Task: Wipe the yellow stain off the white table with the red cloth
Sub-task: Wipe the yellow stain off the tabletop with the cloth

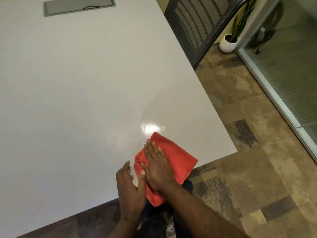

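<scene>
The red cloth (178,160) lies crumpled on the white table (85,100) near its front right corner, one end hanging over the front edge. My right hand (157,167) presses flat on the cloth, fingers pointing away from me and thumb tucked into a fold. My left hand (130,188) rests on the table just left of the cloth, fingers apart, its thumb touching the cloth's edge. A glossy damp patch (151,128) shines just beyond the cloth. I see no yellow stain; the cloth and hands hide the surface under them.
A grey cable hatch (78,5) is set into the table's far side. A black mesh chair (197,23) stands at the right edge. A white plant pot (227,43) and a glass partition (283,66) stand on the patterned floor to the right.
</scene>
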